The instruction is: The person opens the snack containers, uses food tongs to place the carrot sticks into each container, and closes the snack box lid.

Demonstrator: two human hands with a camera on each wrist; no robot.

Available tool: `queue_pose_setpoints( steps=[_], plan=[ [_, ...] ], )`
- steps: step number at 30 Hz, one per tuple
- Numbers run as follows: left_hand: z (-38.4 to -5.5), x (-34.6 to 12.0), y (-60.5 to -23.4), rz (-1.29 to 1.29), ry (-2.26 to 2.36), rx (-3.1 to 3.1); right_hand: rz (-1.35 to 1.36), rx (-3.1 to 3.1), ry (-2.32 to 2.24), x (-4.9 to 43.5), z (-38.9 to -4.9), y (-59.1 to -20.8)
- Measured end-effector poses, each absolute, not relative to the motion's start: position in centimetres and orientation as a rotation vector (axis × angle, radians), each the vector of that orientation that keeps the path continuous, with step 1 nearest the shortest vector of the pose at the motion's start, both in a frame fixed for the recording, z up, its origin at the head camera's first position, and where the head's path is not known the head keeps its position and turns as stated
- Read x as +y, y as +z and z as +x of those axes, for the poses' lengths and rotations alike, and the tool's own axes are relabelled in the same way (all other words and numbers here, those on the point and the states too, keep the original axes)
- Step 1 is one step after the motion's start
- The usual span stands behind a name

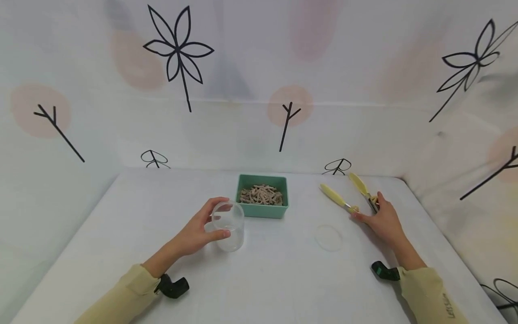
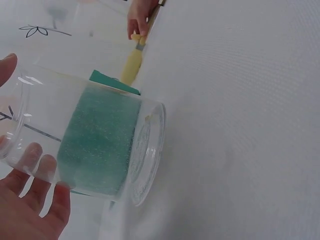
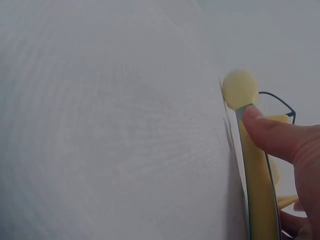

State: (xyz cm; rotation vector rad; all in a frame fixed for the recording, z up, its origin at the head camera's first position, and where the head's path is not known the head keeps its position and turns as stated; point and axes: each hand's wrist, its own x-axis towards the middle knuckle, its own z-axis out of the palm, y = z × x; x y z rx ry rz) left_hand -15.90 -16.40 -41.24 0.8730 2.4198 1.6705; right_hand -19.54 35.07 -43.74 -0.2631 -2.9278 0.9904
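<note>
My left hand (image 1: 201,227) grips a clear, see-through jar (image 1: 234,240) around its side, thumb in front and fingers behind. In the left wrist view the jar (image 2: 95,135) looks empty, its round base toward the table. At the right, my right hand (image 1: 382,220) holds a pair of tongs (image 1: 335,195) with yellow tips, their two arms spread apart and pointing away. In the right wrist view the thumb presses along the tongs (image 3: 256,175); the other fingers are partly hidden behind them.
A green rectangular tray (image 1: 263,211) stands at the back middle, holding a pile of greyish-brown short pieces (image 1: 261,195). A clear round lid (image 1: 328,238) lies flat on the white table (image 1: 275,279) between the hands. Printed white cloth walls (image 1: 243,130) enclose the back and sides.
</note>
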Motion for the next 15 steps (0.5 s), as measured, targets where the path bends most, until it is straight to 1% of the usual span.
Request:
queue_pose_setpoints(
  steps=[9, 15],
  plan=[
    [-16.13, -16.26, -41.56, 0.908, 1.678, 2.416, -0.335, -2.905, 0.889, 34.98, -19.51, -44.21],
    [-16.15, -16.37, -41.57, 0.894, 1.67, 2.424, -0.252, -2.884, 0.864, 34.8, -19.53, -43.96]
  ],
)
